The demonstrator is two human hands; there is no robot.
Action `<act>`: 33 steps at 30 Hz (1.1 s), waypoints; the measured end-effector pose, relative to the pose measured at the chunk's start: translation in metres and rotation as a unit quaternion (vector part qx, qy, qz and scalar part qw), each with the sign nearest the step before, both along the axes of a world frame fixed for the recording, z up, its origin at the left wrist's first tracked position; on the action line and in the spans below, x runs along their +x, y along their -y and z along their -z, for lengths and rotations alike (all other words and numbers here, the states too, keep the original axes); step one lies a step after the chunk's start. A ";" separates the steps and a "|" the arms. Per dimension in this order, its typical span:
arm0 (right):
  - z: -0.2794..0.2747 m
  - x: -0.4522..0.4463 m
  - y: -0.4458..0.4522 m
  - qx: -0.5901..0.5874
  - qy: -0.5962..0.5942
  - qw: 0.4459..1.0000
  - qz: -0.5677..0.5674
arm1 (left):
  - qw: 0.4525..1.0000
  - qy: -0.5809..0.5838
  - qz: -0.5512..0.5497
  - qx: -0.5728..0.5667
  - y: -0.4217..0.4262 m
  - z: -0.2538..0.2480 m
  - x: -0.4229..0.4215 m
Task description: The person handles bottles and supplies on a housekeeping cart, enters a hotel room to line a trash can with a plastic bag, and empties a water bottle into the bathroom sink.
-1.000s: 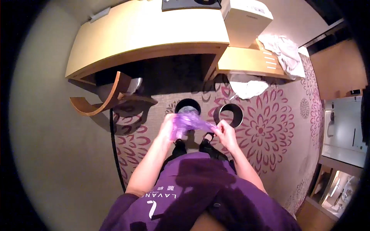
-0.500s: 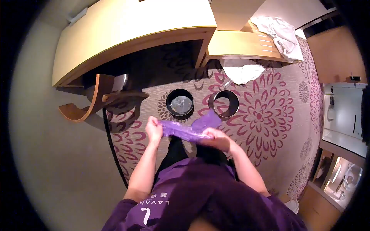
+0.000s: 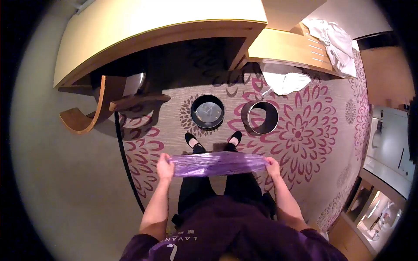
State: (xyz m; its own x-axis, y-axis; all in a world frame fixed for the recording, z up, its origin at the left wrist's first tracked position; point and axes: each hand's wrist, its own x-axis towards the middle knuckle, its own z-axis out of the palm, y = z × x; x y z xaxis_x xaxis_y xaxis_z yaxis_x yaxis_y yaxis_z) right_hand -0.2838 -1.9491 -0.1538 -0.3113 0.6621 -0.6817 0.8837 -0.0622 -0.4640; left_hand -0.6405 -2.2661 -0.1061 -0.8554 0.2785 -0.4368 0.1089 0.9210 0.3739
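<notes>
A thin purple plastic bag [image 3: 217, 164] is stretched sideways in front of my legs. My left hand [image 3: 165, 167] grips its left end, and my right hand [image 3: 272, 167] pinches the right end. Ahead of my feet, a round black bin [image 3: 207, 112] stands on the carpet; something pale and shiny shows at its bottom. Beside it on the right is an open cylinder with a metallic rim [image 3: 262, 118], through which the carpet pattern seems visible.
A wooden desk [image 3: 152, 21] spans the far left, with a curved wooden chair [image 3: 102, 104] below it. White cloth [image 3: 335, 43] lies on a low wooden bench [image 3: 287, 48], and more white fabric [image 3: 289, 83] is on the floor. A wall [image 3: 78, 174] borders the left.
My hands have moved apart, the right one going further right, and the bunched purple bag is now pulled out into a wide band. The camera view has shifted slightly.
</notes>
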 end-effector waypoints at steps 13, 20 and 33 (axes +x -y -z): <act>-0.108 -0.171 -0.087 0.309 -0.226 0.919 -0.097 | 0.943 -0.049 0.298 0.138 -0.141 -0.081 -0.091; 0.018 -0.065 -0.027 -0.048 -0.148 0.986 0.060 | 0.905 0.376 0.084 0.181 -0.021 0.033 -0.015; 0.073 0.024 -0.013 -0.024 0.127 0.963 -0.236 | 0.865 0.004 0.417 0.278 -0.037 0.068 -0.005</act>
State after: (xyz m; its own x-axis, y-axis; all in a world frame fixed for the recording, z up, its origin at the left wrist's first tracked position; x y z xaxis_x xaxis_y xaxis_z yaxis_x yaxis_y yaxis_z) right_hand -0.2599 -1.9358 -0.2273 -0.3899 0.4536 -0.8014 0.9031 0.3585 -0.2365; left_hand -0.6457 -2.2294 -0.1737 -0.2524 0.9667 -0.0428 0.6446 0.2010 0.7377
